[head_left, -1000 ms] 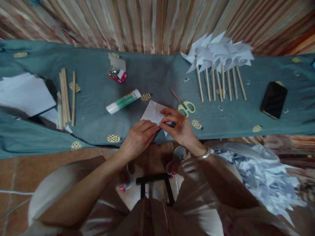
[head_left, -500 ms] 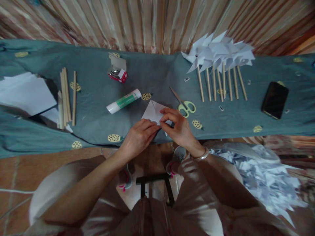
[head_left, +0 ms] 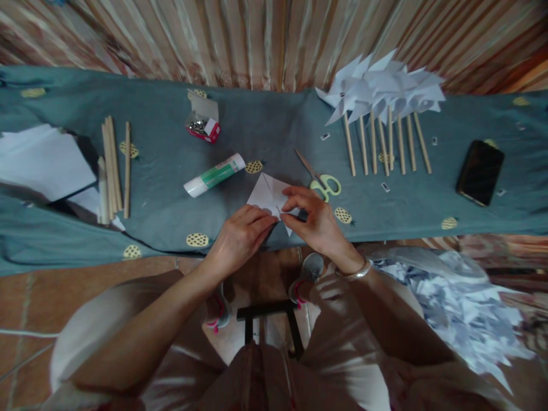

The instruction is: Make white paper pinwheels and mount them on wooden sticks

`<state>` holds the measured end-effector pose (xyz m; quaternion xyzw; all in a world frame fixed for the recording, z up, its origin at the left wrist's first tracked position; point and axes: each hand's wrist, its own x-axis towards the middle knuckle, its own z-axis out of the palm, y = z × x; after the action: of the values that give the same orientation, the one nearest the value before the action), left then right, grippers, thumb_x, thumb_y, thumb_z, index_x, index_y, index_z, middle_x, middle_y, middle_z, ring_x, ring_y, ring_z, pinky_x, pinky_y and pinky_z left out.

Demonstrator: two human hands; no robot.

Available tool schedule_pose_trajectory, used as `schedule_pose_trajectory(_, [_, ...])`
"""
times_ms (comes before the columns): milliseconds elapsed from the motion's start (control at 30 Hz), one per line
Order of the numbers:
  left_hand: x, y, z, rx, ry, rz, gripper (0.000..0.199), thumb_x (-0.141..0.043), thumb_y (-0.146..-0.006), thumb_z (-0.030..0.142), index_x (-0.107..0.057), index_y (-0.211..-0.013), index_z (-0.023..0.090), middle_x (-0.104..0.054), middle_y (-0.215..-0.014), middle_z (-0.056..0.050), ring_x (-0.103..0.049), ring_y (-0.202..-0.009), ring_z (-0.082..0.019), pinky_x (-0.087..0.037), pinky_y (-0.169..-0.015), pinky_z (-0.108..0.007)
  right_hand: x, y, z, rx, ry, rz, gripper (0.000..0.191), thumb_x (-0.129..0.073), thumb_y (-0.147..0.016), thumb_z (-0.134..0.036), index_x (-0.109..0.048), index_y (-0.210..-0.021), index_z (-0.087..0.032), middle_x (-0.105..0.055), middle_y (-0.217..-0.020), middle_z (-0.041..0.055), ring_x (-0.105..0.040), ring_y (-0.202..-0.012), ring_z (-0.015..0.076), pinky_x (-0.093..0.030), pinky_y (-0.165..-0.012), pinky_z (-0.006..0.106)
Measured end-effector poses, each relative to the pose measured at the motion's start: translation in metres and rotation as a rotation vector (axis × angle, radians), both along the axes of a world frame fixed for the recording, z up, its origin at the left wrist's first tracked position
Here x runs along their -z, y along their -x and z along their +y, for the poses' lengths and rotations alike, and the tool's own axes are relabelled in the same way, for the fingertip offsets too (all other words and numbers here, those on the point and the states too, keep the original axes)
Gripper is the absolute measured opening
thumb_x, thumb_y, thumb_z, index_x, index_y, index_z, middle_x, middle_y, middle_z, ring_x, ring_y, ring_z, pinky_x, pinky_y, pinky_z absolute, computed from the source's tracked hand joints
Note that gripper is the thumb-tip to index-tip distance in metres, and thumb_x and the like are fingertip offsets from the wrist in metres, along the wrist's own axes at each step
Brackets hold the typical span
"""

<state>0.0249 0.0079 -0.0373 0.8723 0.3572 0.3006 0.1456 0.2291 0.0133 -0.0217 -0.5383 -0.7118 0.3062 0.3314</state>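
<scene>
A square white sheet of paper (head_left: 266, 193) with slit or crease lines running in from its corners lies at the table's front edge. My left hand (head_left: 244, 234) grips its lower left side, fingers and thumb pressed together near the middle. From the right, my right hand (head_left: 314, 220) has its thumb and curled fingers closed at the paper's right part, covering that corner. Just beyond the right hand lie scissors (head_left: 319, 181) with light green handles. A white and green glue stick (head_left: 214, 175) rests to the upper left of the paper.
Paper pinwheels (head_left: 385, 91) on wooden sticks lie at the back right, near a black phone (head_left: 480, 173). A small open red box (head_left: 203, 127) holds metal pieces. Wooden sticks (head_left: 112, 171) and stacked white paper (head_left: 47, 162) are at left. A bag of paper pieces (head_left: 458, 302) stands below right.
My right hand's fingers have shifted slightly right and opened a little, baring more of the paper's middle and a line there. My left hand stays on the paper.
</scene>
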Motion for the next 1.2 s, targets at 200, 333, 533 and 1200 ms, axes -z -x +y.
schedule_pose_trajectory(200, [-0.001, 0.0, 0.001, 0.005, -0.028, 0.0, 0.018, -0.055, -0.097, 0.02, -0.07, -0.105, 0.013, -0.072, -0.095, -0.009, -0.065, -0.088, -0.019, -0.056, -0.078, -0.032, -0.001, 0.0, 0.0, -0.018, -0.011, -0.013, 0.005, -0.066, -0.081, -0.017, -0.068, -0.08, -0.022, -0.07, -0.119, 0.0094, -0.064, -0.116, 0.025, -0.045, -0.103, 0.042])
schedule_pose_trajectory(333, [0.001, 0.0, 0.002, -0.008, -0.046, 0.012, 0.018, -0.054, -0.098, 0.019, -0.07, -0.103, 0.013, -0.072, -0.093, -0.009, -0.066, -0.086, -0.019, -0.057, -0.077, -0.031, -0.001, 0.0, 0.0, -0.025, -0.027, -0.022, 0.006, -0.066, -0.081, -0.016, -0.069, -0.081, -0.021, -0.07, -0.118, 0.0093, -0.064, -0.116, 0.0247, -0.046, -0.103, 0.043])
schedule_pose_trajectory(533, [0.002, 0.0, 0.002, -0.022, -0.045, 0.031, 0.019, -0.054, -0.098, 0.021, -0.071, -0.105, 0.015, -0.072, -0.094, -0.008, -0.067, -0.085, -0.018, -0.057, -0.077, -0.031, 0.001, 0.0, 0.0, -0.028, -0.052, -0.032, 0.007, -0.065, -0.082, -0.017, -0.069, -0.081, -0.022, -0.071, -0.119, 0.0087, -0.065, -0.115, 0.025, -0.045, -0.104, 0.045])
schedule_pose_trajectory(1200, [-0.001, -0.002, 0.003, -0.008, -0.052, 0.005, 0.016, -0.057, -0.095, 0.016, -0.07, -0.101, 0.01, -0.071, -0.089, -0.009, -0.065, -0.083, -0.019, -0.055, -0.076, -0.029, 0.014, 0.005, -0.008, -0.131, -0.319, -0.285, 0.03, -0.045, -0.093, -0.012, -0.071, -0.106, -0.02, -0.06, -0.131, 0.0109, -0.053, -0.122, 0.0262, -0.049, -0.104, 0.046])
